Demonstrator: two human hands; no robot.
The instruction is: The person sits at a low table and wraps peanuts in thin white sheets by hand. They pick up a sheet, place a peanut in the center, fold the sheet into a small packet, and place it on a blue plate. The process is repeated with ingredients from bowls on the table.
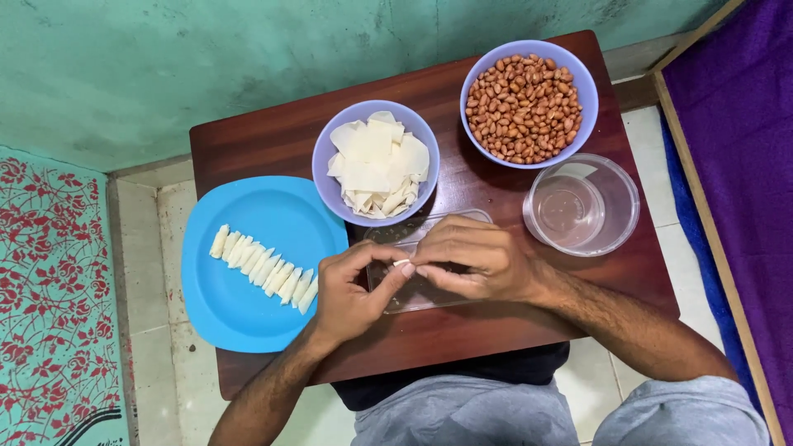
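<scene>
My left hand and my right hand meet over a clear rectangular plastic tray on the small wooden table. Between their fingertips they pinch a small pale dough piece. To the left, a blue plate carries a slanted row of several rolled white pieces. Behind the hands stands a lilac bowl filled with flat white dough squares.
A second lilac bowl full of brown peanuts sits at the back right. A clear round container holding water stands right of the hands. A purple cloth lies at the right, a patterned mat at the left.
</scene>
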